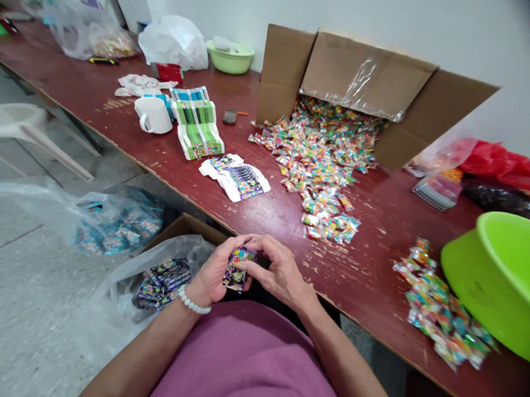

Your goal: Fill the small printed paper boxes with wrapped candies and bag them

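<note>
Between my two hands, in front of my body at the table's edge, is a small dark purple printed candy box (235,277). My left hand (219,267) is wrapped round its left side, a pale bead bracelet on the wrist. My right hand (281,273) grips it from the right, thumb pressed on its printed face. Whether anything is inside the box cannot be seen. Flat purple-and-white printed cartons (247,183) lie on the table just beyond my hands. Below on the left, a plastic-lined carton (186,225) holds several similar dark purple boxes (163,283).
A tipped cardboard box (369,73) spills wrapped candies (322,166) over the red table (377,252). At right, a lime green basin (488,260) stands beside more candies (441,314). Green cartons (201,130) and a white mug (154,115) are left. A bag of blue packets (116,226) lies below.
</note>
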A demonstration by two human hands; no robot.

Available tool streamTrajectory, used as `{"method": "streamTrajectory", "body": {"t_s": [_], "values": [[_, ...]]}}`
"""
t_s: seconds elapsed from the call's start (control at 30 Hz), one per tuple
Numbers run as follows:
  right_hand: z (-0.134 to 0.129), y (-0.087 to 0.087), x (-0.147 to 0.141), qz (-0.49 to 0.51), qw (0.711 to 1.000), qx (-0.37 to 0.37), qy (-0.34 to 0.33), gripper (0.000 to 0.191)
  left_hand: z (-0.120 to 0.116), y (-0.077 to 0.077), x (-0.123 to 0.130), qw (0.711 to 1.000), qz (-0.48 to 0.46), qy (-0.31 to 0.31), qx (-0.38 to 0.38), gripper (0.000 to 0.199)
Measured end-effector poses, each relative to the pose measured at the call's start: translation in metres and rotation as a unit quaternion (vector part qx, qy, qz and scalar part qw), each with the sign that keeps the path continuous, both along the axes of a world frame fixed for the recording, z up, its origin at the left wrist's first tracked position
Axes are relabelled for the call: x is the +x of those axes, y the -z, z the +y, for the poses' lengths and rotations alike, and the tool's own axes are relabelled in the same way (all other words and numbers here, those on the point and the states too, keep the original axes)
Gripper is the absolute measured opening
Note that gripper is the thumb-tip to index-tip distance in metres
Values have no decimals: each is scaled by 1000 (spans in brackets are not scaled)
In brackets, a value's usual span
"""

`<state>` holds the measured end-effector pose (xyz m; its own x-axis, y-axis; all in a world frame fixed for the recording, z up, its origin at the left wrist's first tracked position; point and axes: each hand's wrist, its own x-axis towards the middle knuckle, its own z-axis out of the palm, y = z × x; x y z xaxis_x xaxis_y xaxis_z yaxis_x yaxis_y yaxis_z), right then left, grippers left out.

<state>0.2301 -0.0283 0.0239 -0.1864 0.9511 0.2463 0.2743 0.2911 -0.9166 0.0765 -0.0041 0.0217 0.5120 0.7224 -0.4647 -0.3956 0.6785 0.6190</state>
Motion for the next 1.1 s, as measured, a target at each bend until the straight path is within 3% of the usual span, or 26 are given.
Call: {"method": "streamTrajectory", "body": {"t_s": [0.1, 0.2, 0.27, 0.37, 0.53, 0.7, 0.77, 0.83, 0.87, 0.97, 1.1], "values": [[0, 5, -3, -80, 996, 44, -26, 35, 3, 1, 0, 999, -13, -35, -21, 24], [0, 10, -10, -150, 984, 88, -48, 85, 10, 0, -4, 997, -26, -64, -38, 26], [1, 11, -16, -217, 970, 103, -29, 101, 15, 0, -6, 995, -29, -91, -41, 27], [7, 11, -24, -280, 954, 108, -4, 89, 17, 2, -8, 989, -34, -139, -48, 29], [19, 11, -38, -245, 963, 102, -36, 77, 12, 11, -17, 990, -1, -142, -22, 31], [49, 15, -37, -218, 963, 91, -130, 95, 1, 33, -59, 953, 210, -189, 113, 52], [80, 18, -24, -196, 973, 99, -70, 90, -2, 47, -88, 908, 351, -174, 149, 60], [117, 21, -7, -191, 976, 77, 70, 67, -2, 59, -117, 835, 490, -161, 194, 64], [135, 23, 1, -206, 966, 56, 146, 61, -1, 64, -128, 817, 514, -165, 200, 65], [174, 31, 15, -264, 929, -28, 257, 64, 5, 71, -144, 826, 501, -159, 205, 64], [186, 43, 8, -259, 910, -76, 315, 51, 11, 67, -133, 840, 470, -147, 228, 58]]}}
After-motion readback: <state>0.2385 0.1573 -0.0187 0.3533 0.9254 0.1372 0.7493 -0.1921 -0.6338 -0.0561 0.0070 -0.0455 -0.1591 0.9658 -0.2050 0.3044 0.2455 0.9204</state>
